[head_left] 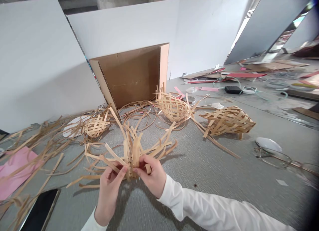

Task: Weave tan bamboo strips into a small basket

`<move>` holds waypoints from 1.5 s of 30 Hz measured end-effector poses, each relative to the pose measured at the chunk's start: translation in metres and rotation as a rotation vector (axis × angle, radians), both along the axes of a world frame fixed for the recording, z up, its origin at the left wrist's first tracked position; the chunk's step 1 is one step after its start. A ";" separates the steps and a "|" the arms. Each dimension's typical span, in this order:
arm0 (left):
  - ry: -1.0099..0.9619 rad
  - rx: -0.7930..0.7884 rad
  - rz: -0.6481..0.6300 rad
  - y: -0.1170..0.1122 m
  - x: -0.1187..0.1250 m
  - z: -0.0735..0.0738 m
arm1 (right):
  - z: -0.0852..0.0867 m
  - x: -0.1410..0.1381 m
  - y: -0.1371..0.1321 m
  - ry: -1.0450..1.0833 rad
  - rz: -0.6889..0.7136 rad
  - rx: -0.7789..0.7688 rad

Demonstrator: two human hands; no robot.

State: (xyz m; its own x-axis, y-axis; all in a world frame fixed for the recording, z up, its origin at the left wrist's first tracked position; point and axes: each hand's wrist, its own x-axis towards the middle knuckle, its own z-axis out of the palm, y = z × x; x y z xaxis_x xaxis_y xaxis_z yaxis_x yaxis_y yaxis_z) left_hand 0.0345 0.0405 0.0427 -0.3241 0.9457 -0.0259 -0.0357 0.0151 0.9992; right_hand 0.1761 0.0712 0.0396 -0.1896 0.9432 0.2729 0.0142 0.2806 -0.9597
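Note:
A half-woven piece of pale bamboo strips (132, 148) stands on the grey table (211, 168) just in front of me, its loose ends fanning upward and to both sides. My left hand (108, 189) pinches its lower left edge with thumb and fingers closed on the strips. My right hand (151, 173) grips the lower right edge, fingers curled round the weave. Both white sleeves show.
Three woven bamboo baskets lie behind: a small one (96, 126) at left, one (173, 106) at centre, a larger one (228, 119) at right. An open cardboard box (132, 74) stands at the back. Loose strips (37, 148), pink paper (15, 168), a phone (41, 209) and glasses (275, 158) lie about.

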 end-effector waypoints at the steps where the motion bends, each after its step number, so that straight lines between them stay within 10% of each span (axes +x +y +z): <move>1: 0.005 -0.010 -0.004 0.000 0.001 0.000 | 0.000 0.000 0.000 0.008 0.015 -0.008; 22: 0.149 0.029 -0.029 -0.006 0.005 0.002 | 0.003 0.000 -0.003 -0.015 0.178 -0.022; 45: 0.153 -0.077 -0.189 -0.004 0.004 0.010 | -0.008 -0.001 -0.002 0.164 -0.077 -0.044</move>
